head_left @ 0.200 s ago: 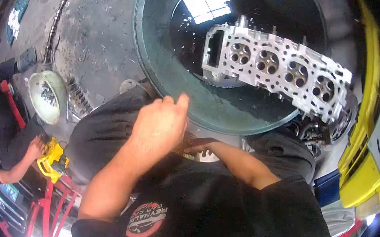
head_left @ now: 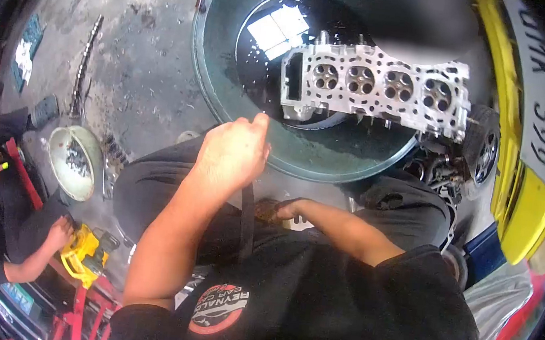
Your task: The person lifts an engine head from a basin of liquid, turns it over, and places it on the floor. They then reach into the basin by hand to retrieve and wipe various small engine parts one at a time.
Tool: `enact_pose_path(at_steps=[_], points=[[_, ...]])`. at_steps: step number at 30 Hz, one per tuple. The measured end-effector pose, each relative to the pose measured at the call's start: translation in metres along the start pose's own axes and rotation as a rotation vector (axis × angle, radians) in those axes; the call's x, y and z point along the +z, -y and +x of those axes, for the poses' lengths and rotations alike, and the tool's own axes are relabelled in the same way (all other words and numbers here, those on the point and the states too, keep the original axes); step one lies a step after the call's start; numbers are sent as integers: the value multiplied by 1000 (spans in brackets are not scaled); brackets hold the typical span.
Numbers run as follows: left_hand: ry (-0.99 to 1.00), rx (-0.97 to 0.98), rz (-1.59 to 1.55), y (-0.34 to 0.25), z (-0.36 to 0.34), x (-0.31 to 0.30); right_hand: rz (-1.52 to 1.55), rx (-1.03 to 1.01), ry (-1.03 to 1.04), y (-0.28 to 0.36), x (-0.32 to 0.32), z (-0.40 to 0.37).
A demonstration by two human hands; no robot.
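My left hand is raised in front of the basin's near rim, fingers curled closed with one knuckle or finger sticking up; whatever it holds is hidden. Lower down, near my lap, my right hand is closed around a brownish part, whose shape is mostly hidden. A pale piece with a notched edge shows just under that hand. Beyond my hands, a silver cylinder head with several round chambers lies across a large round green basin of dark liquid.
On the floor at left lie a camshaft, a pale bowl of small metal parts and a coil spring. A co-worker's hand is by a yellow tool. A yellow bumper with a plate stands at right.
The view has shifted, so the cylinder head and basin appear further left and the bumper's plate shows more. Both my hands keep nearly the same pose.
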State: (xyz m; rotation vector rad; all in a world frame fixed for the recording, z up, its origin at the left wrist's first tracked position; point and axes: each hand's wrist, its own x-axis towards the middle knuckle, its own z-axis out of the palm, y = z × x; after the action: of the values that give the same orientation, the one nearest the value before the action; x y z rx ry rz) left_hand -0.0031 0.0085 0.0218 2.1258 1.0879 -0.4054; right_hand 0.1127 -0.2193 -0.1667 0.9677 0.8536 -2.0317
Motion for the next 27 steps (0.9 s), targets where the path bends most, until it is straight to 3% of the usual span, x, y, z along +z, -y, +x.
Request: enact_pose_path(at_steps=[3,7,9,11,12,13,15,17,20,23,27], points=[[-121,37,36,-10,-11,-6,-199,0,-103,1,4,-12],[-767,93,-460,-21,-45,-38,-331,89,-291,24,9,-93],[-1091,203,-659,-14,-74,-56,-503,-44,-596,17,20,-138],[-1308,78,-714,-31,-139,-83,-375,-334,-1081,36,51,-236],[-1461,401,-582,-21,-165,-89,-255,-584,-1295,44,73,-290],[-1542,588,-418,-20,-192,-95,-68,-589,-1428,62,110,-348],[-1547,909,19,-35,-235,-116,-549,-727,-1988,66,171,-412],[-1440,1109,304,-55,-261,-133,-1022,-595,-2216,73,219,-438],[-1331,1293,538,-80,-285,-143,-1364,-397,-2152,84,247,-444],[-1289,1375,623,-94,-305,-145,-1451,-332,-2144,87,262,-448],[-1321,1331,680,-105,-321,-153,-1506,-305,-2175,81,277,-459]])
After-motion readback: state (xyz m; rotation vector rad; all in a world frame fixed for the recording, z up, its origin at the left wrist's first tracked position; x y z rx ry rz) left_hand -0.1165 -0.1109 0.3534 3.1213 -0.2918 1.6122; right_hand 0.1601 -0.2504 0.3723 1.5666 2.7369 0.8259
